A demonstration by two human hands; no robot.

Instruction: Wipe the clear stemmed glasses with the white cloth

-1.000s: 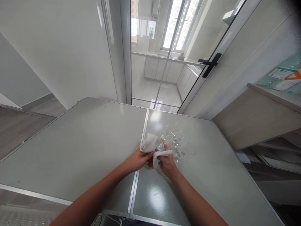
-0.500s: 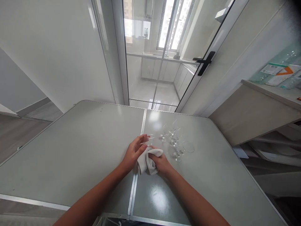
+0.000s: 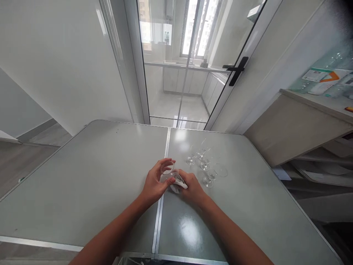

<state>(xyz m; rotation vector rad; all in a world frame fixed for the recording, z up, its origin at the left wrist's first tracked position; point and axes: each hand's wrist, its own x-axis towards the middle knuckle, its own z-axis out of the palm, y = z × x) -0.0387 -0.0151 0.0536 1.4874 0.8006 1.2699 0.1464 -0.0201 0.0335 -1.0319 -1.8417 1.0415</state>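
Note:
My left hand [image 3: 154, 184] curls around the bowl of a clear wine glass [image 3: 167, 168], whose rim tilts up to the left above the middle of the table. Bunched in my right hand [image 3: 193, 187] is a white cloth [image 3: 180, 183], pressed against the lower part of the same glass. The fingers and cloth hide the stem and most of the base. Several more clear stemmed glasses stand to the right, among them an upright glass [image 3: 190, 159] and another [image 3: 204, 165]. One glass [image 3: 208, 180] nearer to me seems to lie tilted, its round rim pointing right.
The grey-green table [image 3: 110, 176] has a metal seam [image 3: 167, 143] across its middle. Behind it is a glass door with a black handle [image 3: 236, 70]. On the right, a shelf [image 3: 309, 103] carries plastic bottles [image 3: 317, 79].
My left fingers have closed round the glass, which has tipped so its rim faces up more. The cloth, hanging loose before, is now gathered against the glass by my right hand.

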